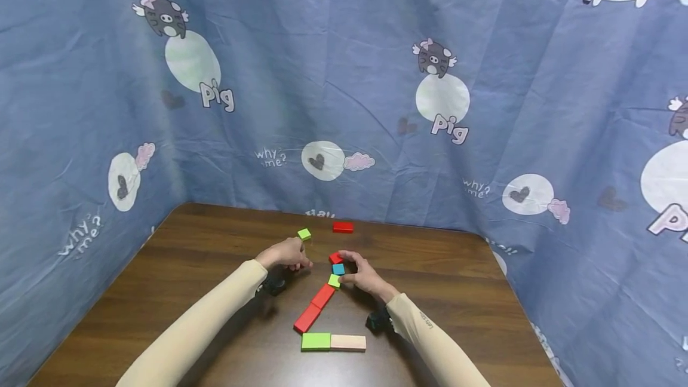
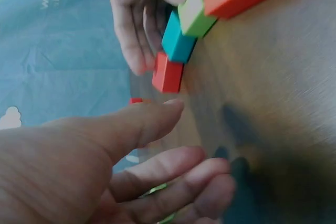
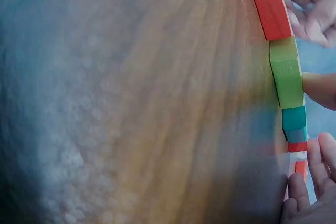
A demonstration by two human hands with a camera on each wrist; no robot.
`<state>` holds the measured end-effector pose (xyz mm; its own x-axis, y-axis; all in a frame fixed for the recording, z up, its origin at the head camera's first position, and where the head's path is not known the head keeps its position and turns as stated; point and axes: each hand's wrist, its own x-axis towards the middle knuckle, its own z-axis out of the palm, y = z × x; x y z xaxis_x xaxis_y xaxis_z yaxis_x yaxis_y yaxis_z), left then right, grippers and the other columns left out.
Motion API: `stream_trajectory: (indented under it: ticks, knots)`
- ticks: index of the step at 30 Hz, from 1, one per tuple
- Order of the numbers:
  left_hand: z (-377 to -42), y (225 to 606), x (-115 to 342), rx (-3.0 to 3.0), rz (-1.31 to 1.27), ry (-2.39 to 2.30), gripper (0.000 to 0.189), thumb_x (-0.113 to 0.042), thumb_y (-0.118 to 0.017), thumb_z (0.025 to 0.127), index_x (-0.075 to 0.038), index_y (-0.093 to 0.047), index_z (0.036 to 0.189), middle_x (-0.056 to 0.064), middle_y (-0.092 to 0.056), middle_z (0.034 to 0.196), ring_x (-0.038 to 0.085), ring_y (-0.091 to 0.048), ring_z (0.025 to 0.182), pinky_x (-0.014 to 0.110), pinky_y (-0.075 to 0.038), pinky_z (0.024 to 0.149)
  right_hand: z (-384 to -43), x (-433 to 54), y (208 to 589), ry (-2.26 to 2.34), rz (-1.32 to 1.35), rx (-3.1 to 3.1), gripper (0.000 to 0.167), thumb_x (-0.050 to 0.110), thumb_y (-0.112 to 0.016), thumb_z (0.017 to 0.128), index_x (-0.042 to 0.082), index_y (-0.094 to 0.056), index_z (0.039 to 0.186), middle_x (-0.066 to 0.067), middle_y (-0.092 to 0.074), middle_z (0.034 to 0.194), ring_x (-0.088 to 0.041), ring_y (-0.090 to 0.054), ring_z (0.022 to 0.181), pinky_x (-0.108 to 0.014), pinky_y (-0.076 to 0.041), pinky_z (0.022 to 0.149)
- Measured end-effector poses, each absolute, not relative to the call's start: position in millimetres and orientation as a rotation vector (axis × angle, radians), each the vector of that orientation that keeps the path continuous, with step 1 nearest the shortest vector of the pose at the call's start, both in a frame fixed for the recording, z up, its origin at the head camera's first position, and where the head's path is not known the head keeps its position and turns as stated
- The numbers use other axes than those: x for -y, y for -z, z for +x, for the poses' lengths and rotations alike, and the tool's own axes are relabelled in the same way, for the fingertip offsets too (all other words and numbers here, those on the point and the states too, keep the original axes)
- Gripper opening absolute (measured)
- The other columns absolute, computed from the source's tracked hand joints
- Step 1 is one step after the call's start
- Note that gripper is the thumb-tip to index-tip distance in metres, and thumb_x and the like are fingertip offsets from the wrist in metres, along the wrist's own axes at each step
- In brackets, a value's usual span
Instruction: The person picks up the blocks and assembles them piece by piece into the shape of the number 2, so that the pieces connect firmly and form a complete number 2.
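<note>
In the head view my right hand [image 1: 368,279] is beside a slanted row of blocks. Its thumb touches the light green cube [image 1: 334,280], and its fingertips lie by the small red cube [image 1: 335,258]. Between those two sits a blue cube [image 1: 338,269]. Two red rectangular blocks [image 1: 323,296] continue the row towards the front. To the left, my left hand [image 1: 285,254] hovers over the table with loosely bent fingers and nothing in them. The left wrist view shows the left thumb [image 2: 152,121] apart from the fingers, the cubes beyond.
A separate green cube [image 1: 304,234] lies just beyond my left hand. Farther back is a red block [image 1: 343,227]. Near the front, a green block [image 1: 316,341] and a pale wooden block [image 1: 348,343] lie end to end. A blue curtain [image 1: 371,190] hangs behind the wooden table [image 1: 457,291].
</note>
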<state>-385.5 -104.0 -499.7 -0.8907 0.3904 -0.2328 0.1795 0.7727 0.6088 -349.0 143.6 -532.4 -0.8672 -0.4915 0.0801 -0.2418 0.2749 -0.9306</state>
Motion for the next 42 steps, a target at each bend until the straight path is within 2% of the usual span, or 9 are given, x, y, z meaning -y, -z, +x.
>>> stream_trajectory:
  ticks: [7, 10, 13, 18, 26, 30, 35, 42]
  knots:
    - [-420, 499, 92, -2.785, 0.493, -0.822, 0.017, -0.015, -0.074, 0.083, -0.007, -0.064, 0.072, 0.003, -0.063, 0.068, 0.012, -0.052, 0.059, 0.025, -0.042, 0.055, -347, -144, 531, 1.612, -0.66, -2.334, 0.066, -0.007, -0.068, 0.079, -0.009, -0.04, 0.138, -0.029, -0.043, 0.141, -0.044, -0.036, 0.133, -0.055, -0.023, 0.112]
    - [-434, 501, 86, -2.847, 0.517, -0.831, 0.012, -0.012, -0.073, 0.083, -0.006, -0.064, 0.078, 0.003, -0.062, 0.074, 0.013, -0.052, 0.064, 0.028, -0.043, 0.06, -347, -144, 531, 1.621, -0.655, -2.337, 0.065, -0.007, -0.068, 0.079, -0.009, -0.041, 0.138, -0.029, -0.044, 0.141, -0.044, -0.036, 0.133, -0.056, -0.024, 0.111]
    - [-445, 506, 79, -2.889, 0.536, -0.854, 0.008, -0.009, -0.071, 0.084, -0.004, -0.066, 0.088, 0.005, -0.065, 0.083, 0.016, -0.058, 0.073, 0.032, -0.048, 0.068, -347, -145, 531, 1.612, -0.659, -2.358, 0.065, -0.007, -0.069, 0.078, -0.009, -0.042, 0.137, -0.029, -0.045, 0.139, -0.043, -0.038, 0.131, -0.055, -0.024, 0.111]
    - [-460, 513, 65, -2.94, 0.537, -0.889, 0.021, -0.012, -0.067, 0.088, -0.002, -0.067, 0.107, 0.01, -0.066, 0.102, 0.024, -0.06, 0.097, 0.04, -0.049, 0.085, -349, -147, 534, 1.6, -0.66, -2.382, 0.065, -0.007, -0.07, 0.077, -0.01, -0.042, 0.136, -0.03, -0.046, 0.139, -0.044, -0.038, 0.131, -0.056, -0.025, 0.111]
    - [-478, 522, 51, -2.999, 0.529, -0.914, 0.024, -0.015, -0.068, 0.089, -0.001, -0.068, 0.109, 0.015, -0.067, 0.114, 0.031, -0.061, 0.107, 0.045, -0.047, 0.091, -365, -146, 559, 1.554, -0.604, -2.439, 0.067, -0.001, -0.072, 0.079, 0.001, -0.044, 0.14, -0.018, -0.048, 0.142, -0.035, -0.038, 0.134, -0.052, -0.025, 0.111]
    - [-482, 526, 48, -2.974, 0.56, -0.885, 0.033, -0.016, -0.067, 0.09, -0.001, -0.065, 0.119, 0.017, -0.063, 0.124, 0.034, -0.056, 0.119, 0.048, -0.043, 0.099, -368, -146, 565, 1.533, -0.577, -2.454, 0.067, 0.001, -0.074, 0.078, 0.006, -0.047, 0.139, -0.013, -0.05, 0.141, -0.031, -0.039, 0.134, -0.049, -0.026, 0.111]
    - [-488, 530, 43, -3.017, 0.651, -0.745, 0.033, -0.016, -0.065, 0.092, -0.003, -0.064, 0.122, 0.014, -0.063, 0.122, 0.032, -0.054, 0.116, 0.045, -0.042, 0.099, -369, -146, 565, 1.524, -0.578, -2.471, 0.066, 0.001, -0.074, 0.079, 0.006, -0.047, 0.139, -0.012, -0.05, 0.14, -0.03, -0.039, 0.134, -0.049, -0.026, 0.112]
    - [-496, 531, 35, -3.041, 0.694, -0.619, 0.028, -0.015, -0.061, 0.094, -0.004, -0.066, 0.119, 0.013, -0.065, 0.119, 0.031, -0.054, 0.111, 0.047, -0.042, 0.097, -358, -147, 541, 1.581, -0.662, -2.385, 0.066, -0.008, -0.069, 0.078, -0.008, -0.042, 0.138, -0.027, -0.046, 0.14, -0.041, -0.038, 0.133, -0.056, -0.024, 0.111]
